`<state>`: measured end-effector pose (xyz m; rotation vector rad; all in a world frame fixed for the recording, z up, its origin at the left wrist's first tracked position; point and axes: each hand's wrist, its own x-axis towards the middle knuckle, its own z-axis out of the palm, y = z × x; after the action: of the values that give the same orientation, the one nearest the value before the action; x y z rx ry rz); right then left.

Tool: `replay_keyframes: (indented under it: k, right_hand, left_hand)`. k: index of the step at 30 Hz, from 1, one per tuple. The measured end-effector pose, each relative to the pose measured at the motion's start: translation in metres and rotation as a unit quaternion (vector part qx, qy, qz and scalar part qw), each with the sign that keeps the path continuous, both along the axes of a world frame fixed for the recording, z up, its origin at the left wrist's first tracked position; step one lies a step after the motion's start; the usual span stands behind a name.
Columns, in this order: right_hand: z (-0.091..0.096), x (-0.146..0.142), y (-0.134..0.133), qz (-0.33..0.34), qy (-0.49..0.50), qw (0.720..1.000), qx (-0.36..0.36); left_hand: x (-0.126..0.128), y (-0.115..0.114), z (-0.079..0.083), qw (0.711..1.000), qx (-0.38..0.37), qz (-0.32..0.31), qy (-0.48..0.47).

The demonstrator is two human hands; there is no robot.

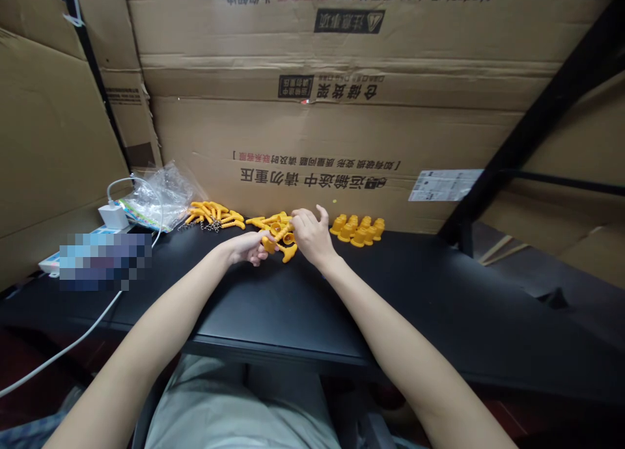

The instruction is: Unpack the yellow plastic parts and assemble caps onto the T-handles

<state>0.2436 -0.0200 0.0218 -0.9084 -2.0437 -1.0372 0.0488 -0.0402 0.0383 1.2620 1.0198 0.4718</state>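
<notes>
My left hand (248, 248) is closed around a yellow plastic piece (268, 244) just above the black table. My right hand (312, 235) bends over a loose pile of yellow parts, one finger raised and its other fingertips pressed in at the pile's right side. What those fingertips grip is hidden. Between the hands lie a yellow T-shaped piece (289, 253) and yellow cup-shaped pieces (289, 238). Several more yellow cup-shaped pieces (359, 231) stand grouped just right of my right hand.
Yellow handle-like pieces (209, 209) with small metal chains (211, 226) lie heaped at left. Behind them is crumpled clear plastic (163, 192). A white charger (113, 215) sits on a power strip (49, 265), its cable crossing the table. Cardboard (293, 130) walls the back.
</notes>
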Motion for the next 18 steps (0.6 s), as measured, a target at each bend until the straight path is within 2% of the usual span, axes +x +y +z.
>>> replay_keyframes:
  k: [3,7,11,14,16,18]
  right_hand:
    - [0.0,0.0,0.002,0.004,0.019,1.0,0.008]
    - [0.001,0.001,0.004,0.0,0.042,0.999,0.004]
    - [0.007,0.022,0.014,-0.054,0.125,0.99,-0.038]
    - [0.012,0.058,0.026,-0.117,0.247,0.96,-0.065]
    - [0.011,0.088,0.033,-0.161,0.354,0.92,-0.056]
    - [0.003,0.12,0.039,-0.199,0.454,0.868,-0.042]
  left_hand:
    - [-0.001,0.0,0.001,0.996,-0.049,-0.061,-0.048]
    - [-0.002,-0.001,0.0,0.99,-0.058,-0.088,-0.089]
    - [-0.003,-0.002,-0.001,0.986,-0.057,-0.108,-0.117]
    - [-0.001,-0.002,0.001,0.981,-0.026,-0.033,-0.187]
    - [0.0,-0.001,0.002,0.969,-0.006,0.056,-0.24]
    - [0.0,0.001,0.002,0.95,0.007,0.154,-0.273]
